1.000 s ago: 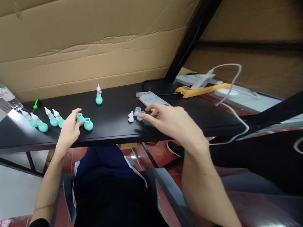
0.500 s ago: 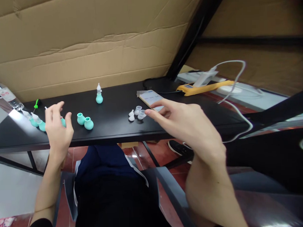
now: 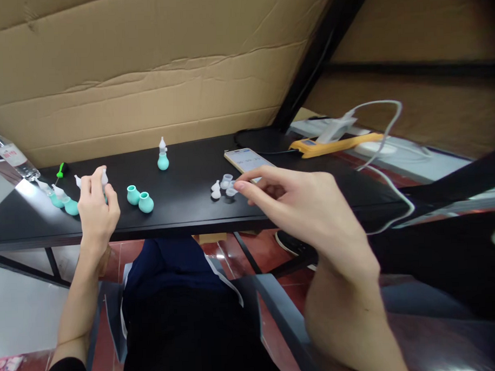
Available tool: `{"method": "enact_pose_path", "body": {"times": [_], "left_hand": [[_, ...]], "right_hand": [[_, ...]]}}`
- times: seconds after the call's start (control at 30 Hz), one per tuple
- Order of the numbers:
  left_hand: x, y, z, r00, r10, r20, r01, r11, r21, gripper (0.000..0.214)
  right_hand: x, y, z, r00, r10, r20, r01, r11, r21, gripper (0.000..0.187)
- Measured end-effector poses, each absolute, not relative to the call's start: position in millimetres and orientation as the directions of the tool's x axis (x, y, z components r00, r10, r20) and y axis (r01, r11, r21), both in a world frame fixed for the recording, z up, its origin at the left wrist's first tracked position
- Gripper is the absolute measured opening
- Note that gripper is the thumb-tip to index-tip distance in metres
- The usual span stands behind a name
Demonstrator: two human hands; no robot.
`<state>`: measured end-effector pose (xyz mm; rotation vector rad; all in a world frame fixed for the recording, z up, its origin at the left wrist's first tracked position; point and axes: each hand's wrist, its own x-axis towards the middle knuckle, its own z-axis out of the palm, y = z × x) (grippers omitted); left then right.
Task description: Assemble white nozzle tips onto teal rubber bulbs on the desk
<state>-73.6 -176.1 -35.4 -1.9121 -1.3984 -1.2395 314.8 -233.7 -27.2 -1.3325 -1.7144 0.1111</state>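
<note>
My left hand (image 3: 97, 204) curls around a nasal aspirator (image 3: 105, 177) whose white tip and a bit of teal bulb show between index finger and thumb; most of the grip is hidden. Another white tip stands just left of the fingers. Further left, two aspirators (image 3: 70, 206) with teal bulbs lie tilted on the desk. My right hand (image 3: 300, 202) is pinched, with thumb and index fingertips at the edge of a clear plastic cup (image 3: 231, 190). A second clear cup (image 3: 226, 180) and two small white tips (image 3: 216, 191) stand beside it. Two open teal bulbs (image 3: 146, 202) sit between the hands.
One assembled aspirator (image 3: 162, 156) stands near the cardboard wall (image 3: 147, 91). A phone (image 3: 246, 159) lies behind my right hand. A yellow power strip (image 3: 323, 145) with white cable is at right. A water bottle (image 3: 13, 156) and green-handled screwdriver (image 3: 61, 170) are at left.
My left fingers have drawn in around the aspirator, and its white tip now shows beside the index finger. My right hand has barely moved and stays at the clear cup.
</note>
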Motion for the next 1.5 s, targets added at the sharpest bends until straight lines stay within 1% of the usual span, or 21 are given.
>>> {"method": "enact_pose_path", "body": {"times": [0.1, 0.2, 0.23, 0.33, 0.4, 0.47, 0.5, 0.63, 0.7, 0.77, 0.83, 0.9, 0.97, 1.03, 1.1, 1.17, 1.23, 1.3, 1.33, 1.4, 1.5], "left_hand": [[-61, -195, -25, 0.292, 0.321, 0.901, 0.833, -0.548, -0.075, 0.053], [-42, -217, -18, 0.588, 0.173, 0.79, 0.654, -0.677, -0.339, 0.063], [-34, -223, -18, 0.641, 0.154, 0.752, 0.614, -0.691, -0.381, 0.063], [-14, -239, -20, 0.713, 0.019, 0.701, 0.478, -0.744, -0.466, 0.055], [-5, -247, -22, 0.689, -0.051, 0.723, 0.455, -0.746, -0.486, 0.046], [0, -253, -23, 0.667, -0.042, 0.743, 0.498, -0.718, -0.487, 0.035], [1, -255, -23, 0.665, -0.022, 0.747, 0.518, -0.706, -0.482, 0.032], [5, -258, -20, 0.666, 0.061, 0.744, 0.521, -0.752, -0.405, 0.028], [7, -257, -20, 0.646, 0.08, 0.759, 0.518, -0.776, -0.36, 0.036], [9, -256, -20, 0.626, 0.049, 0.778, 0.513, -0.777, -0.364, 0.043], [8, -256, -22, 0.609, -0.012, 0.793, 0.497, -0.774, -0.393, 0.034], [6, -256, -24, 0.595, -0.064, 0.801, 0.465, -0.785, -0.408, 0.02], [5, -255, -24, 0.574, -0.083, 0.815, 0.439, -0.809, -0.391, 0.012], [4, -253, -24, 0.548, -0.077, 0.833, 0.435, -0.825, -0.362, 0.015], [5, -251, -21, 0.536, -0.043, 0.843, 0.453, -0.828, -0.33, 0.025], [4, -249, -17, 0.55, -0.002, 0.835, 0.481, -0.816, -0.319, 0.027], [1, -249, -12, 0.595, 0.043, 0.802, 0.516, -0.787, -0.34, 0.02], [-3, -250, -9, 0.661, 0.099, 0.744, 0.548, -0.741, -0.388, 0.01], [-5, -251, -9, 0.69, 0.125, 0.713, 0.553, -0.727, -0.407, 0.013], [-7, -254, -10, 0.722, 0.141, 0.677, 0.543, -0.722, -0.429, 0.021], [-3, -261, -14, 0.732, 0.108, 0.672, 0.524, -0.72, -0.455, 0.03]], "right_hand": [[302, -244, -21, -0.059, 0.754, 0.654, 0.631, 0.536, -0.561, 0.029], [279, -257, -16, -0.193, 0.693, 0.695, 0.491, 0.681, -0.543, 0.021], [270, -261, -16, -0.249, 0.669, 0.7, 0.43, 0.724, -0.539, 0.018], [239, -269, -23, -0.364, 0.597, 0.715, 0.317, 0.801, -0.507, 0.012], [224, -271, -31, -0.325, 0.547, 0.772, 0.349, 0.828, -0.439, 0.025], [217, -271, -37, -0.271, 0.532, 0.802, 0.361, 0.829, -0.427, 0.032], [215, -271, -40, -0.254, 0.551, 0.795, 0.343, 0.82, -0.459, 0.033], [216, -273, -40, -0.231, 0.735, 0.638, 0.187, 0.677, -0.712, 0.028], [214, -275, -39, -0.202, 0.796, 0.571, 0.087, 0.595, -0.799, 0.027], [211, -277, -37, -0.161, 0.833, 0.53, -0.056, 0.528, -0.847, 0.033], [207, -278, -36, -0.165, 0.875, 0.455, -0.255, 0.408, -0.877, 0.039], [204, -278, -33, -0.26, 0.904, 0.339, -0.443, 0.2, -0.874, 0.043], [202, -278, -31, -0.368, 0.893, 0.26, -0.522, 0.033, -0.853, 0.046], [201, -276, -31, -0.389, 0.886, 0.253, -0.492, 0.032, -0.87, 0.051], [203, -274, -34, -0.343, 0.891, 0.299, -0.394, 0.153, -0.906, 0.057], [206, -272, -37, -0.297, 0.881, 0.37, -0.259, 0.298, -0.919, 0.063], [209, -270, -40, -0.306, 0.854, 0.421, -0.109, 0.407, -0.907, 0.064], [209, -268, -42, -0.344, 0.839, 0.423, 0.036, 0.461, -0.886, 0.062], [208, -268, -42, -0.356, 0.837, 0.416, 0.086, 0.472, -0.877, 0.062], [205, -268, -43, -0.342, 0.835, 0.432, 0.108, 0.491, -0.864, 0.063], [198, -271, -43, -0.269, 0.834, 0.481, 0.031, 0.506, -0.862, 0.07]]}}
